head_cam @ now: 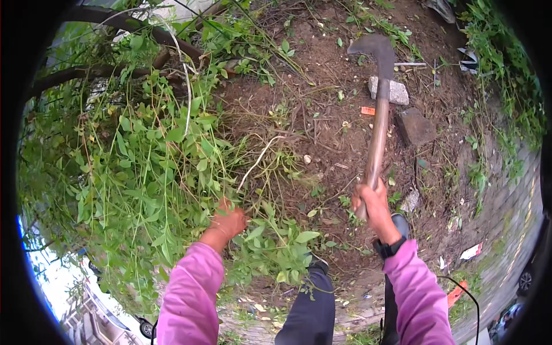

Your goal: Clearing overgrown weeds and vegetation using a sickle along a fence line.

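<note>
My right hand (371, 206) is closed around the lower end of the wooden handle of a billhook (379, 108). Its dark hooked blade points left at the far end, above the ground. At the edge of a leafy thicket, my left hand (227, 219) grips green plant stems (276, 241); a leafy bunch sticks out to its right. Leaves partly hide those fingers. Dense upright weeds (151, 181) stand to the left of this hand. A pale bare stick (258, 164) slants up just beyond it.
Beneath the billhook lie a pale stone chunk (399, 92) and a brown block (416, 126). Thick dark branches (129, 26) cross the upper left. Brick paving (502, 207) runs along the right. My trousered leg (310, 306) is below, and litter dots the soil.
</note>
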Demonstrator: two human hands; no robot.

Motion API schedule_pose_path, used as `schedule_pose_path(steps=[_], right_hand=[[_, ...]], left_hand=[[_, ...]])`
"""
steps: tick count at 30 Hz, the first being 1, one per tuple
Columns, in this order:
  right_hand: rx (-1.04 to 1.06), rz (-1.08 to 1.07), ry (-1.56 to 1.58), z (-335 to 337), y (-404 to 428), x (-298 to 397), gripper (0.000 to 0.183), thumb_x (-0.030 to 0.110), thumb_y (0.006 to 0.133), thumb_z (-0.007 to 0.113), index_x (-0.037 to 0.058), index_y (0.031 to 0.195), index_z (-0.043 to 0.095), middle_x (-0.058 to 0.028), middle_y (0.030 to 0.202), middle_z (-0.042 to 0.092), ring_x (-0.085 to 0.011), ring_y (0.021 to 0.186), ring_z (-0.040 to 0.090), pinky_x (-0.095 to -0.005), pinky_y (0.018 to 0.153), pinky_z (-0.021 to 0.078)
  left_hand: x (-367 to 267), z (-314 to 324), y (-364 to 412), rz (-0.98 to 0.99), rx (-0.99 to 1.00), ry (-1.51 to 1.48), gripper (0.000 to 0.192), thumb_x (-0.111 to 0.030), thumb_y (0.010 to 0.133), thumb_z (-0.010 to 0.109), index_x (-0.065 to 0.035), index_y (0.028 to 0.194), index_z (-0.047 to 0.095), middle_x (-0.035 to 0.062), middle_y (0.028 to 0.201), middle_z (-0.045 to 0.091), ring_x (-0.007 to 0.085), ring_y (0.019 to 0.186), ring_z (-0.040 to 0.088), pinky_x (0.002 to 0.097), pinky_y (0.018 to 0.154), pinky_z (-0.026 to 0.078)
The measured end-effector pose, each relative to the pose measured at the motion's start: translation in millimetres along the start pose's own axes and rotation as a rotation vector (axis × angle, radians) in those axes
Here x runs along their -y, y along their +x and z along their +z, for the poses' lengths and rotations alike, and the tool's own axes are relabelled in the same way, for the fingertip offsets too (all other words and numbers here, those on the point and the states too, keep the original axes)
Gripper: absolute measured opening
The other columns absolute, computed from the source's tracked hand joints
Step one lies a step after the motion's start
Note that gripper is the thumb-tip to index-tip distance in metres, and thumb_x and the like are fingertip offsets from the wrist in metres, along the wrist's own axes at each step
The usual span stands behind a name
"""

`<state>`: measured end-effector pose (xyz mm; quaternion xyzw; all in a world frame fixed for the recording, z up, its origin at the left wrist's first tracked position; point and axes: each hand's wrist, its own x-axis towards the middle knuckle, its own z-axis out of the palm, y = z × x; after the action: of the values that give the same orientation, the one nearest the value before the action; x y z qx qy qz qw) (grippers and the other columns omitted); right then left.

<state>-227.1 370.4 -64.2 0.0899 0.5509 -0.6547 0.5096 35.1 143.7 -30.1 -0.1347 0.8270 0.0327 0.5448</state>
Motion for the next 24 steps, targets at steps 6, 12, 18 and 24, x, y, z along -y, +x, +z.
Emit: schedule_pose_path(steps=[6,12,18,24], right_hand=[[0.035,0.427,0.034,81,7,-53,0.026,0.005,0.074,0.050,-0.0022,0.096,0.037,-0.0036,0.062,0.046,-0.0105,0.046,0.048,-0.0238,0.039,0.0449],[-0.065,0.400,-0.315,73,-113,-127,0.030,0.002,0.068,0.054,0.0017,0.097,0.047,-0.0023,0.062,0.048,-0.0102,0.041,0.045,-0.0250,0.038,0.0369],[-0.059,0.189,-0.407,75,-83,-67,0.023,0.004,0.071,0.054,-0.0002,0.090,0.044,-0.0026,0.062,0.047,-0.0106,0.041,0.046,-0.0256,0.037,0.0372],[-0.151,0.153,-0.144,71,-64,-4,0.019,0.002,0.072,0.050,0.0019,0.088,0.039,-0.0030,0.059,0.045,-0.0121,0.039,0.047,-0.0260,0.035,0.0398]], left_hand=[[3,31,3,0.081,-0.161,-0.229,0.028,-0.025,0.074,0.050,-0.0048,0.091,0.056,0.0142,0.097,0.057,0.0261,0.104,0.048,0.0437,0.100,0.023],[-3,48,-20,0.101,-0.316,-0.404,0.029,-0.017,0.081,0.046,-0.0052,0.107,0.049,0.0109,0.116,0.051,0.0258,0.113,0.043,0.0403,0.103,0.021],[-18,14,-29,0.158,-0.367,-0.349,0.018,-0.009,0.071,0.050,-0.0066,0.085,0.062,0.0107,0.104,0.057,0.0235,0.105,0.048,0.0413,0.098,0.026],[-33,-19,-26,0.193,-0.215,-0.460,0.037,-0.004,0.068,0.050,-0.0100,0.104,0.057,0.0127,0.090,0.059,0.0255,0.099,0.049,0.0402,0.092,0.030]])
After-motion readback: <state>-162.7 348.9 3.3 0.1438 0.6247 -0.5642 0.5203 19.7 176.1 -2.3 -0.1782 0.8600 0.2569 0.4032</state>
